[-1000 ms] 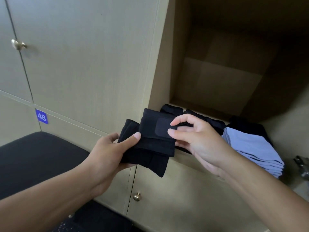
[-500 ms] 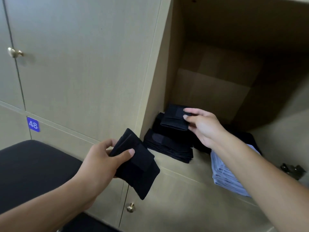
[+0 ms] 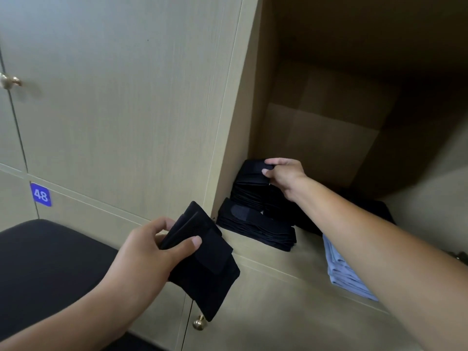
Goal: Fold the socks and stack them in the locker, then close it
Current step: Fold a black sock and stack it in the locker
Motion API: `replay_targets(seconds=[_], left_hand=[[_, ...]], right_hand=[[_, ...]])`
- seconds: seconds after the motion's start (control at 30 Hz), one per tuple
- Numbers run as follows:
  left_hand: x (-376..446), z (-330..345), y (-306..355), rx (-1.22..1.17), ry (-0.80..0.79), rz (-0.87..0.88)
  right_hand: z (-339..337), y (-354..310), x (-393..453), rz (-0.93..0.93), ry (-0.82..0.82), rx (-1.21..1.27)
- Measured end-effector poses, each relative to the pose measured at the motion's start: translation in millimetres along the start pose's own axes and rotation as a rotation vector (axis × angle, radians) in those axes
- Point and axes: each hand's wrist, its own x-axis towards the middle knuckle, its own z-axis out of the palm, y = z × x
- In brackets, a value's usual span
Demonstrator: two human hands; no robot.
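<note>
While folded socks [image 3: 202,259] are gripped by the left hand [image 3: 144,252], another sock [image 3: 253,171] is pinched on the locker [image 3: 316,148] stack [image 3: 249,196] by the right hand [image 3: 285,176].

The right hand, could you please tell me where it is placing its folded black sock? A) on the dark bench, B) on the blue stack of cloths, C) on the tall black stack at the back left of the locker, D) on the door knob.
C: the right hand pinches a folded black sock atop the tall black stack inside the locker.
</note>
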Motion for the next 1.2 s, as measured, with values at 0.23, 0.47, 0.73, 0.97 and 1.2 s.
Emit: replay_targets(seconds=[0.23, 0.47, 0.73, 0.97, 1.2], left_hand=[[1, -3, -1, -0.007, -0.001, -0.01], [2, -7, -2, -0.024, 0.003, 0.002], [5, -9, -3, -0.041, -0.015, -0.01], [4, -10, -3, -0.05, -0.058, -0.013], [5, -13, -3, -0.129, -0.032, -0.008]], right_hand=[[4, 8, 15, -0.006, 0.001, -0.165], [-2, 7, 13, -0.144, -0.007, -0.687], [-7, 3, -6, -0.22, -0.078, -0.878], [-14, 12, -96, -0.381, -0.215, -0.612], [-15, 11, -170, -0.249, -0.613, -0.397]])
